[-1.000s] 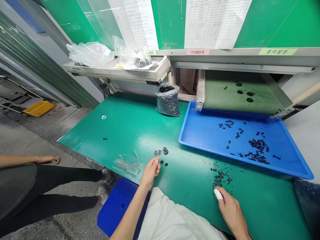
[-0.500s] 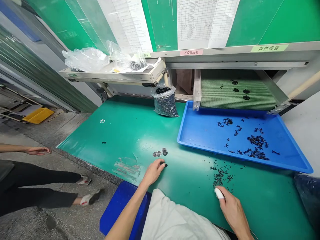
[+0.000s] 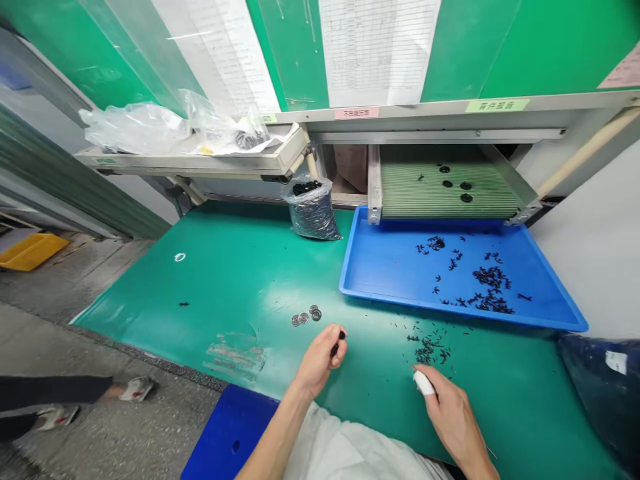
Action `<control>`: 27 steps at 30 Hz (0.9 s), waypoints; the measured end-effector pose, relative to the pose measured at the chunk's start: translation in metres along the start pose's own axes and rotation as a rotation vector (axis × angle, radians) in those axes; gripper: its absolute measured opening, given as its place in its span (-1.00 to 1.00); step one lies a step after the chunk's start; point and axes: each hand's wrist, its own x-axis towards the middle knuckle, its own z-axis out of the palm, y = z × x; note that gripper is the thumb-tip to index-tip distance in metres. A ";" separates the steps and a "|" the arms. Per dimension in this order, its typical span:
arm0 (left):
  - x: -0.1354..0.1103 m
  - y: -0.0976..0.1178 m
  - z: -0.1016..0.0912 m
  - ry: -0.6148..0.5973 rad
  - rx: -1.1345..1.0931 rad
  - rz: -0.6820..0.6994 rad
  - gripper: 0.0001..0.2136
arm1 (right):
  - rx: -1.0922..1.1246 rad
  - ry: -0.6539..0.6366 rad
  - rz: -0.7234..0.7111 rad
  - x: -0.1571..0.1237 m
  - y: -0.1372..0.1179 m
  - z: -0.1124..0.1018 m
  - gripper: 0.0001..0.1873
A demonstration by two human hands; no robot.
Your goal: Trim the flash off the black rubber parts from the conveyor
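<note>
My left hand rests on the green table, its fingers pinched on a small black part. Three grey round discs lie just beyond it. My right hand lies low on the table with its fingers curled; one fingertip wears a white cot that touches the near edge of a scatter of small black scraps. Nothing shows inside that hand.
A blue tray with black scraps sits under a ribbed conveyor carrying black discs. A bag of black parts stands at the back. A white ring lies far left. Another person's legs are on the floor left. A dark bag sits right.
My left hand reached to the two black bits near the discs and picked one up, then shifted right. The view swung right. The other person has stepped further left.
</note>
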 end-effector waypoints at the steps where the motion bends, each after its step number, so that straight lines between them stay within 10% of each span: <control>1: 0.001 0.000 0.014 -0.037 -0.012 0.001 -0.65 | 0.009 0.009 -0.022 0.001 -0.010 -0.006 -0.65; 11: 0.006 -0.008 0.095 -0.329 -0.013 -0.061 -0.66 | 0.101 0.173 -0.202 0.010 -0.064 -0.038 -0.67; 27: 0.006 -0.008 0.098 -0.400 0.041 -0.046 -0.67 | -0.225 0.172 -0.265 0.004 -0.059 -0.046 -0.65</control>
